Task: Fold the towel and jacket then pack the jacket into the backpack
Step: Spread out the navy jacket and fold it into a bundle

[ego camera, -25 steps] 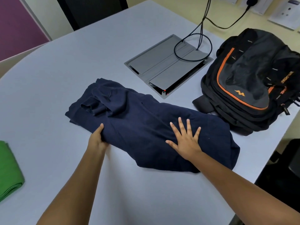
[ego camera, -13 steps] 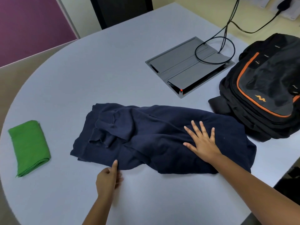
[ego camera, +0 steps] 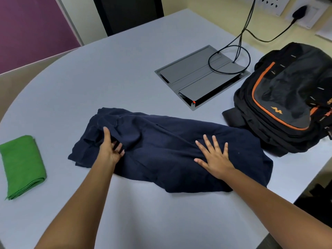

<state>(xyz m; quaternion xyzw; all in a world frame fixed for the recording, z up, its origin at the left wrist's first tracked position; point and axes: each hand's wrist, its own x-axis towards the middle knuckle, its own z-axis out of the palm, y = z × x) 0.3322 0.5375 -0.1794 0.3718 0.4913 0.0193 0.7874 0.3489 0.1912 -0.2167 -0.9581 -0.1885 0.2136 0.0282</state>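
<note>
The navy jacket (ego camera: 161,151) lies as a long, rumpled band across the middle of the grey table (ego camera: 89,83), its right end just beside the black-and-orange backpack (ego camera: 287,101), while the green towel (ego camera: 22,164) sits folded, well apart at the table's left edge. The right hand (ego camera: 215,159) lies flat with fingers spread, pressing the jacket's right half down; the left hand (ego camera: 111,150) has its thumb stretched over a bunched ridge of cloth near the left end and its fingers curled toward it, though I cannot tell for sure whether it has hold of the fabric. To my eye the step is folding the left end over, and doing it well means keeping that flat palm as an anchor, gathering the loose sleeve into the fold rather than leaving it trailing, and laying the end squarely so the bundle comes out compact enough for the bag. Half a second ago the left hand rested on the bare table just short of the jacket's near edge; now it is up on the cloth, while the right hand keeps its spread-out press on the same half.
</note>
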